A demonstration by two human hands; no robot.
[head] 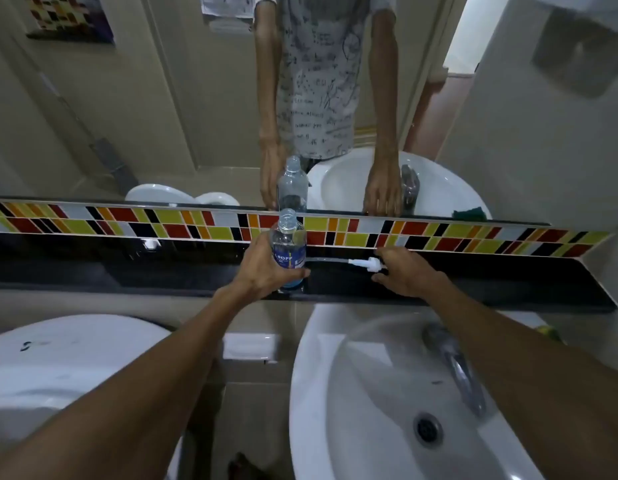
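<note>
A clear plastic bottle (288, 244) with a blue label and no cap stands upright on the black shelf (508, 282) under the mirror. My left hand (262, 268) grips its lower half. To its right a white pump head with its long clear tube (364, 263) lies flat on the shelf, the tube pointing toward the bottle. My right hand (409, 273) reaches over the pump head with thumb and fingers spread around it; whether they touch it I cannot tell.
A white washbasin (338, 410) with a chrome tap (456, 368) sits below the shelf on the right. A white toilet cistern lid (58, 362) is at lower left. A coloured tile strip (127, 223) and a mirror (127, 116) rise behind the shelf.
</note>
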